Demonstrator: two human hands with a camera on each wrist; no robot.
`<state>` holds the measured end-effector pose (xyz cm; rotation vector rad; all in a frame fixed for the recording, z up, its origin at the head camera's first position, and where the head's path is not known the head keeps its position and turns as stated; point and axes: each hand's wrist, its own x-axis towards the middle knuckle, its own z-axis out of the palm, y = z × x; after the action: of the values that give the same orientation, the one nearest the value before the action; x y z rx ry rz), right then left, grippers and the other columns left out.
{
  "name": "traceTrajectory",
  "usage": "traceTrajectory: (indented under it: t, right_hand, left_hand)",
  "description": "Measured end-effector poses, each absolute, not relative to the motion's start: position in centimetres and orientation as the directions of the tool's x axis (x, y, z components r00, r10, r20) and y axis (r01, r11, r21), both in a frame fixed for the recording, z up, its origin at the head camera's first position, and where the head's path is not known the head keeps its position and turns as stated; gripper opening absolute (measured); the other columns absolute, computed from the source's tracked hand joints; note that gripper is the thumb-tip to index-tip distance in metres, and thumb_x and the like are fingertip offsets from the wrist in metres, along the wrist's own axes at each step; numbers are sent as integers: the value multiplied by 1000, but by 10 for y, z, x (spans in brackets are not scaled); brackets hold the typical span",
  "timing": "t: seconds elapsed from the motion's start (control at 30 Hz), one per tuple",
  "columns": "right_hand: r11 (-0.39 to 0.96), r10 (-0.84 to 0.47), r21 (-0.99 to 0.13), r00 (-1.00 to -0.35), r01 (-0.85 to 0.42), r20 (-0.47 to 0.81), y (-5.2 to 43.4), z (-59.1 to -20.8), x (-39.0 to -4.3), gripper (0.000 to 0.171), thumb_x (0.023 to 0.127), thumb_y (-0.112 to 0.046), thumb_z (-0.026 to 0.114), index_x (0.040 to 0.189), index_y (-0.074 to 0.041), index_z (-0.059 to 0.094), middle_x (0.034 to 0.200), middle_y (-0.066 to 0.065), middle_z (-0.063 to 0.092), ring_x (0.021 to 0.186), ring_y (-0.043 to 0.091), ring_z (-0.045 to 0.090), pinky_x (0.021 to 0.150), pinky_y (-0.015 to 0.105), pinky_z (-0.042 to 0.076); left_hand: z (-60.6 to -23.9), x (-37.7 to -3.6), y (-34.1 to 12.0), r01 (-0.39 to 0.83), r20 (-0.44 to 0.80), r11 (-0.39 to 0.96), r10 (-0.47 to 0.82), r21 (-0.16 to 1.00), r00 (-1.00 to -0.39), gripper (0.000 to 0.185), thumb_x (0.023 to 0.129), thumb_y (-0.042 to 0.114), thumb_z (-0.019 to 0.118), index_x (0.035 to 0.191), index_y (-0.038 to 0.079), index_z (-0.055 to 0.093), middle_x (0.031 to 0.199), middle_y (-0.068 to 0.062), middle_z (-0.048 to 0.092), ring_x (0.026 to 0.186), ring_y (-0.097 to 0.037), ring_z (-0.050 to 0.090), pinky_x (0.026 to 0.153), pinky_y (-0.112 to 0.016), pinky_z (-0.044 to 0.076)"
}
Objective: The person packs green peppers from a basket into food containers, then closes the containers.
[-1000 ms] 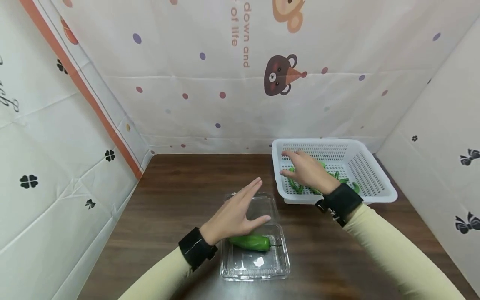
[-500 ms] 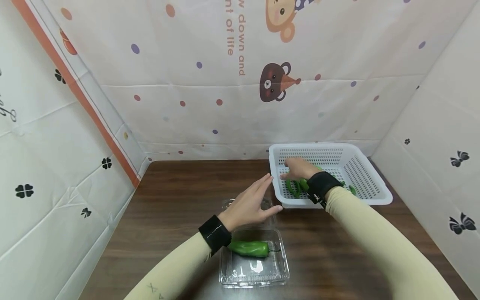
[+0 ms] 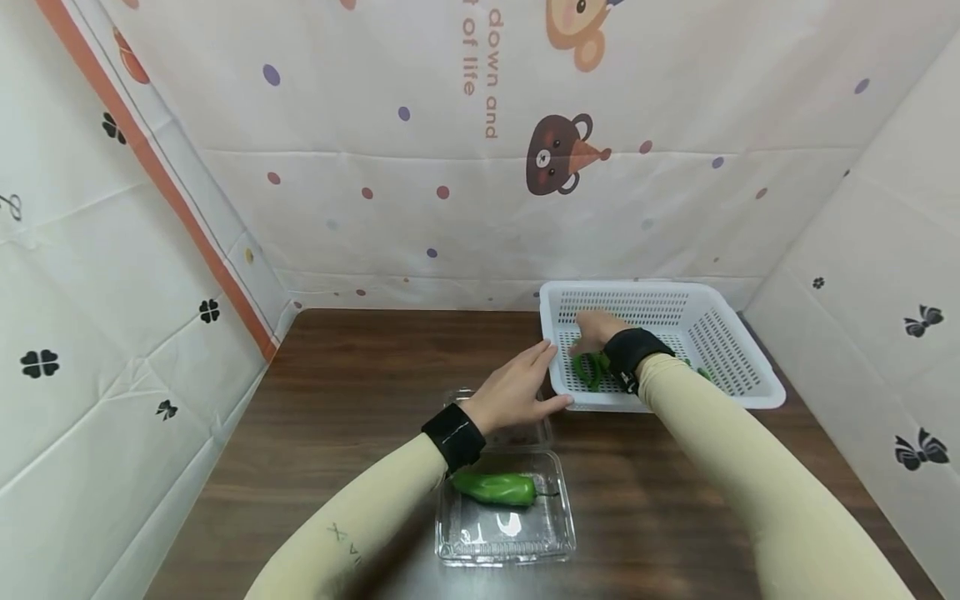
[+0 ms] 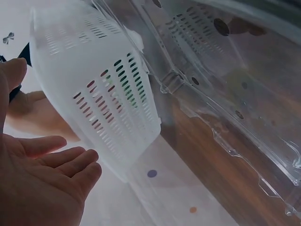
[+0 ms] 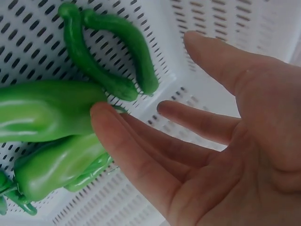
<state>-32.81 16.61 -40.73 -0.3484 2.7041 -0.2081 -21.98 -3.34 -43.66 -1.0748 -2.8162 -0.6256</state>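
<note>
The right hand [image 3: 596, 332] reaches into a white basket [image 3: 738, 367] on the tabletop [image 3: 352, 375], fingers spread and relaxed, fingertips [image 5: 101, 113] touching green peppers [image 5: 44, 113] without gripping. The left hand [image 3: 517, 387], open, rests against the basket's near-left corner. Just in front lies a clear clamshell box [image 3: 506, 533] holding one pepper [image 3: 495, 488].

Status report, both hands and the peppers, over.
Left hand open at the white basket corner. Right hand open, fingertips touching green peppers inside. Nothing in the way.
</note>
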Motion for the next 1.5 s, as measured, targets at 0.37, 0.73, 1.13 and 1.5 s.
traceTrajectory:
  t: [0.37, 0.73, 1.13, 1.5]
  right_hand:
    - [972, -229, -140, -879, -186, -418, 160, -409, -337, 48, 92, -26, 78, 120, 9, 62, 105, 20, 68, 89, 29, 63, 83, 44, 56]
    - [973, -220, -153, -886, -171, -409, 151, -429, -336, 35, 87, -17, 81, 110, 5, 67, 92, 16, 68, 82, 28, 65, 77, 43, 58]
    - [960, -280, -85, -876, -268, -392, 149, -436, -338, 20, 86, -8, 79, 98, 3, 67, 84, 13, 65, 73, 26, 58, 66, 37, 51]
    - [960, -276, -77, -871, -268, -407, 150, -440, -340, 16, 85, -4, 75, 97, 1, 66, 84, 13, 64, 73, 27, 57, 65, 36, 48]
  left_hand:
    - [-437, -222, -32, 636, 198, 689, 609, 348, -768, 75, 103, 47, 60, 155, -2, 38, 159, -23, 39, 144, -32, 44, 117, -39, 39]
    - [-441, -220, -31, 641, 219, 695, 604, 326, -766, 74, 102, 48, 61, 153, -1, 43, 158, -23, 41, 142, -31, 47, 116, -39, 41]
    - [-440, -222, -30, 645, 220, 691, 608, 326, -763, 72, 102, 47, 61, 152, -3, 45, 159, -22, 41, 145, -27, 44, 121, -41, 33]
    - [-442, -222, -30, 634, 203, 702, 603, 323, -771, 73, 103, 49, 59, 153, -1, 43, 160, -21, 39, 146, -26, 43, 121, -41, 32]
